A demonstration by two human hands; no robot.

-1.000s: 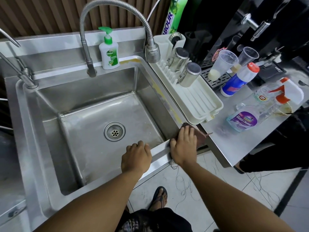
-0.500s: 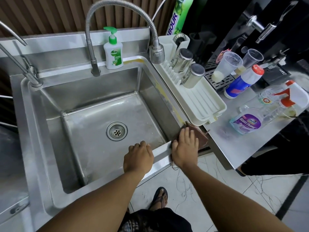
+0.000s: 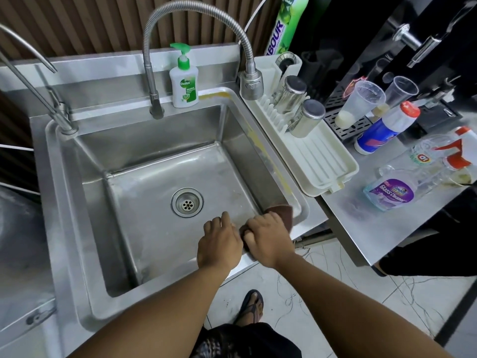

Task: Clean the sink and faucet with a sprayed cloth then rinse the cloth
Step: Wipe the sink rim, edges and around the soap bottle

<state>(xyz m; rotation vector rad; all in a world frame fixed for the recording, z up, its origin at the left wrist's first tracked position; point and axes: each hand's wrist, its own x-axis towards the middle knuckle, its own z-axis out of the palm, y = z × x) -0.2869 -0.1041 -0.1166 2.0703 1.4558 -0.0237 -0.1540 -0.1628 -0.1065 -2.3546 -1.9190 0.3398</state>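
Observation:
A steel sink (image 3: 67, 202) fills the middle of the view, with a round drain (image 3: 187, 202) in its floor. A flexible gooseneck faucet (image 3: 196, 14) arches over it, its spray head (image 3: 251, 82) hanging at the back right corner. My right hand (image 3: 268, 236) grips a brown cloth (image 3: 282, 211) bunched at the sink's front right inner corner. My left hand (image 3: 219, 244) rests right beside it on the front rim, fingers curled over the edge into the basin, holding nothing.
A Dettol pump bottle (image 3: 183, 83) stands behind the sink. A white drying tray (image 3: 333, 171) with two steel cups (image 3: 305, 117) lies to the right. Spray bottles (image 3: 392, 189) and plastic cups (image 3: 361, 104) crowd the right counter. A second thin tap (image 3: 62, 117) rises at the left.
My right hand has pulled the cloth from the front right rim corner leftward and down into the basin's corner, bunching it. My left hand stays on the front rim.

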